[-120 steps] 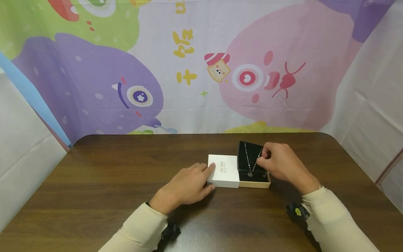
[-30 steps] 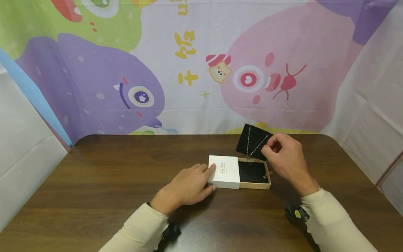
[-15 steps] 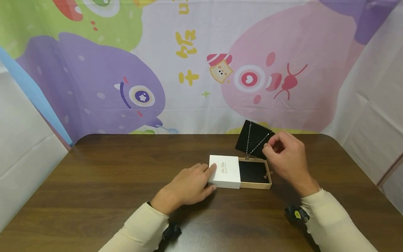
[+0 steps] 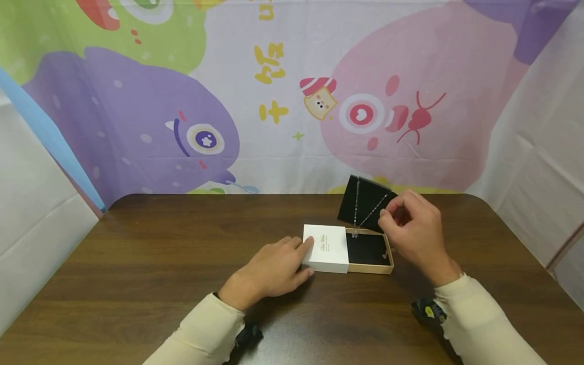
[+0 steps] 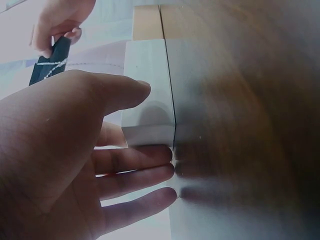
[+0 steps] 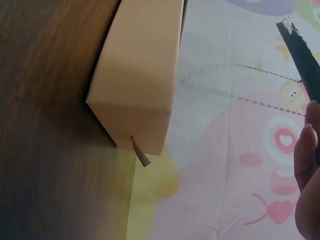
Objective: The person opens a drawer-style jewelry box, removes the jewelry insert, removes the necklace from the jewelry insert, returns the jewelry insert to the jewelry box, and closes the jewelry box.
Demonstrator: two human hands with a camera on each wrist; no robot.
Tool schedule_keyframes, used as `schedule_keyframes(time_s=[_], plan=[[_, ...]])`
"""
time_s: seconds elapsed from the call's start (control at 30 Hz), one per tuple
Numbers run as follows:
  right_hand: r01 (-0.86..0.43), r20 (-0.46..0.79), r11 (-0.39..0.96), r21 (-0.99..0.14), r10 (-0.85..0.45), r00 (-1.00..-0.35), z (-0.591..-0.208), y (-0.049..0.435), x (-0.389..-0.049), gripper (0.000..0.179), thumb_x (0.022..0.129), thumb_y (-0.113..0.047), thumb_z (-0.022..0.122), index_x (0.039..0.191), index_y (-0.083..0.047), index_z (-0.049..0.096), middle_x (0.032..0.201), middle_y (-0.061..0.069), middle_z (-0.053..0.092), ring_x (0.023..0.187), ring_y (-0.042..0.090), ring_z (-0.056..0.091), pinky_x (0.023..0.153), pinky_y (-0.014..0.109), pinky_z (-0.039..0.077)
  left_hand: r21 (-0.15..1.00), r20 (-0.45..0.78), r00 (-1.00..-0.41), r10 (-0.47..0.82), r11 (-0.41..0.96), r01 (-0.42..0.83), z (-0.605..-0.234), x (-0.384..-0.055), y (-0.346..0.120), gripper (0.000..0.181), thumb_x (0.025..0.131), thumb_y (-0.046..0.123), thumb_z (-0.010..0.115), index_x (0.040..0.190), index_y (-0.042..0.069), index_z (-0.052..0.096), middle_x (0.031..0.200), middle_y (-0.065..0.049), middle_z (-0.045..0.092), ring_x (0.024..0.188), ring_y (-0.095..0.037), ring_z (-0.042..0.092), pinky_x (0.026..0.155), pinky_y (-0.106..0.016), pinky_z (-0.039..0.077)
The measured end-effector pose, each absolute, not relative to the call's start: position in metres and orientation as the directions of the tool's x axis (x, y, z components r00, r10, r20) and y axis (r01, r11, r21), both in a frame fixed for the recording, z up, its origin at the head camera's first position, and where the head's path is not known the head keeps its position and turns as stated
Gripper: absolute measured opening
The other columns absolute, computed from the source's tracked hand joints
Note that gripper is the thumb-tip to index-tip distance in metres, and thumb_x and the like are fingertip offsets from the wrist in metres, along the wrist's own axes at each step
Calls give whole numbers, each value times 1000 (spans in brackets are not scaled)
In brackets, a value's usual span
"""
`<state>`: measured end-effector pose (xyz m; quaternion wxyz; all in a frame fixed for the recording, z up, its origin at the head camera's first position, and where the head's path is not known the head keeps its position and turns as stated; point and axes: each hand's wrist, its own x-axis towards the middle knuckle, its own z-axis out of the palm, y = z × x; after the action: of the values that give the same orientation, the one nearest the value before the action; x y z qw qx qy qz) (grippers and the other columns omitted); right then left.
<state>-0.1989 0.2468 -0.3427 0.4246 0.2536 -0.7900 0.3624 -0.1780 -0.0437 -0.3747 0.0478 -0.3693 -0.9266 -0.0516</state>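
My left hand (image 4: 271, 266) rests on the left end of a white box sleeve (image 4: 326, 246) with printed lettering. Its index finger lies on top, and the thumb touches the near side (image 5: 147, 85). A kraft-brown drawer tray (image 4: 371, 267) sticks out of the sleeve to the right, with a black lining (image 4: 365, 248). Above the tray's far edge, my right hand (image 4: 415, 228) pinches a black necklace pad (image 4: 365, 203) by its right edge. A thin chain necklace (image 4: 357, 208) is looped over the pad, its small pendant (image 4: 355, 233) hanging over the tray.
The box lies on a dark brown wooden table (image 4: 159, 253). Behind the table hangs a cartoon-printed cloth (image 4: 283, 167). A small brown pull tab (image 6: 140, 152) protrudes from the tray's end.
Since the earliest frame, my right hand has lifted the pad with the necklace up and away from the tray. In the last half second it shifted slightly left. My left hand stays put.
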Motion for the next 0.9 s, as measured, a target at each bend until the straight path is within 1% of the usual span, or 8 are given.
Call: schedule_keyframes(time_s=[0.2, 0.43, 0.67, 0.9], plan=[[-753, 883, 583, -303, -126, -453, -344, 244, -200, 8, 77, -10, 65, 72, -7, 60, 70, 0, 55, 58, 10, 48, 55, 18, 39, 51, 142, -717, 682, 718, 694, -374, -179, -44, 61, 98, 40, 61, 144, 2, 49, 118, -12, 64, 101, -23, 61, 82, -39, 53], [-773, 900, 579, -259, -146, -411, -341, 238, -198, 9, 76, -8, 63, 70, -6, 58, 66, 3, 52, 56, 12, 46, 53, 21, 37, 59, 131, -723, 679, 722, 689, -374, -178, -43, 60, 98, 40, 61, 144, 2, 50, 118, -11, 64, 102, -23, 61, 82, -39, 53], [-787, 926, 574, -225, -124, -356, -326, 225, -182, 10, 75, -5, 61, 68, -2, 56, 64, 7, 50, 53, 15, 46, 50, 23, 37, 76, 108, -732, 672, 729, 680, -376, -176, -43, 61, 98, 40, 61, 145, 3, 49, 120, -10, 63, 102, -22, 61, 82, -38, 53], [-808, 941, 551, -206, -116, -319, -315, 218, -176, 10, 75, -3, 61, 67, 1, 55, 64, 8, 49, 52, 17, 46, 51, 22, 37, 67, 129, -724, 677, 723, 688, -374, -177, -44, 60, 98, 40, 61, 144, 2, 50, 118, -10, 64, 101, -22, 61, 81, -38, 53]])
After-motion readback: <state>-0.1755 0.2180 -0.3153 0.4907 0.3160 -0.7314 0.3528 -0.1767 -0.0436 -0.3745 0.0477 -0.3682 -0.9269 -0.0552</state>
